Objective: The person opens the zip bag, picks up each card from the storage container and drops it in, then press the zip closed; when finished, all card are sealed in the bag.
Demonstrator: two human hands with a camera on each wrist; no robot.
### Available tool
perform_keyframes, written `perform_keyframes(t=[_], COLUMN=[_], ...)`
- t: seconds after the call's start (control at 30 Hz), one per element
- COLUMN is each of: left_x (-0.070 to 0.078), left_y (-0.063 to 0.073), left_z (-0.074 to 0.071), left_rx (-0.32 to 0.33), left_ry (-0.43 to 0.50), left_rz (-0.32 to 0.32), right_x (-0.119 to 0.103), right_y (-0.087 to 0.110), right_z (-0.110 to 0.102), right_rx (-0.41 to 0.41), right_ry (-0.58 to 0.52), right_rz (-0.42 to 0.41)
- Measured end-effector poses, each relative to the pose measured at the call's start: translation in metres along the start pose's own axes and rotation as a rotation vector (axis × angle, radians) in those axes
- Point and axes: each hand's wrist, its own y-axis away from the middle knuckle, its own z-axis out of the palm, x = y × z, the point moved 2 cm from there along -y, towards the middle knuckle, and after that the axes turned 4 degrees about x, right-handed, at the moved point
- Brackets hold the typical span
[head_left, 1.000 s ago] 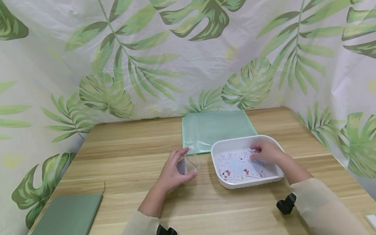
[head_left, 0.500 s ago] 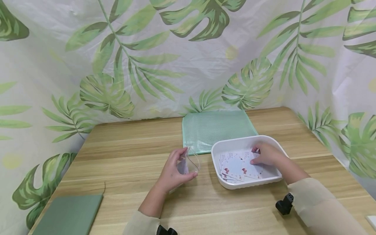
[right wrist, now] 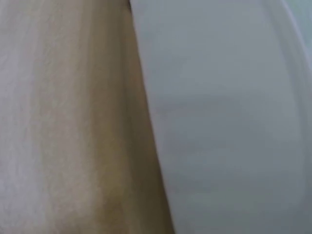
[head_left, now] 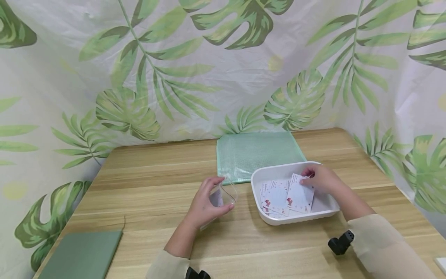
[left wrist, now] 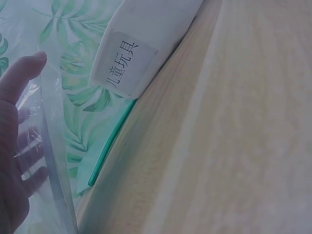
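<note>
My left hand [head_left: 206, 203] holds a clear plastic bag [head_left: 229, 193] with its mouth spread between thumb and fingers. Something pale and printed shows inside the bag, partly hidden by the hand. In the left wrist view the bag's clear film [left wrist: 53, 161] hangs beside the fingers. My right hand [head_left: 321, 178] reaches into a white plastic basin [head_left: 257, 197] and pinches the top edge of a printed card [head_left: 300, 195], which is tilted up. More cards [head_left: 275, 197] with small red pictures lie fanned on the basin's bottom. The right wrist view shows only the basin's outer wall [right wrist: 224, 117] and the table.
Behind the basin lies a green mesh zip pouch [head_left: 259, 153], partly overlapped by it. A flat green board or folder [head_left: 81, 254] lies at the table's left front. A label [left wrist: 124, 61] is stuck on the basin's side. A leaf-patterned cloth [head_left: 188, 77] hangs behind the wooden table [head_left: 156, 174].
My right hand has taken a card by its top edge and lifted it, so it now stands apart from the others. My left hand and the bag have hardly moved.
</note>
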Motion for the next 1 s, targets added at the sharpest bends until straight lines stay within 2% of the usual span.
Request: perform_keyframes(t=[0.2,0.57,0.77,0.9,1.0], left_x=[-0.001,-0.001,-0.001,0.0,-0.001], left_y=[0.001,0.0,0.0,0.0,-0.001], left_z=[0.0,-0.001,-0.002,-0.001,-0.001], left_rx=[-0.014,-0.007,-0.004,-0.003,-0.002], left_ry=[0.014,0.02,0.002,-0.017,-0.039], left_rz=[-0.071,-0.1,-0.088,-0.053,-0.028], right_x=[-0.004,-0.014,-0.027,-0.041,-0.054], right_y=[0.005,0.024,0.035,0.042,0.048], right_z=[-0.014,-0.036,-0.032,-0.019,-0.005], right_rx=[0.003,0.007,0.139,0.25,0.304], right_ry=[-0.05,-0.276,-0.353,-0.515,-0.61], right_rz=[-0.008,-0.065,-0.053,-0.06,-0.059])
